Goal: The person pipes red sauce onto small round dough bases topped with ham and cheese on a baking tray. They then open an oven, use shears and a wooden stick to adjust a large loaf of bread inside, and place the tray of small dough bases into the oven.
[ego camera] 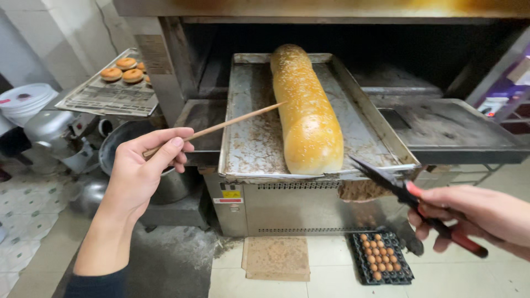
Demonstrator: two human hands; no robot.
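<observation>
- The left hand (144,165) pinches a thin wooden skewer (218,128) between thumb and fingers, its tip touching the long golden sesame-seeded loaf (306,113), probably testing it.
- The loaf lies on a worn metal baking tray (251,140) drawn partway out of the oven.
- The right hand (475,215) is wrapped around red-handled pliers (411,196), whose jaws seem to meet the tray's front rim.

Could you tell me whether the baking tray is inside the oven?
Partly out: the baking tray overhangs the oven front.

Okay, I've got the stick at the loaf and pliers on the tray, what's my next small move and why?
Probably pull the tray out a little with the pliers. Their tips meet its front right corner, the tray sits partly inside the oven, and the stick in your left hand only touches the loaf's side.
</observation>
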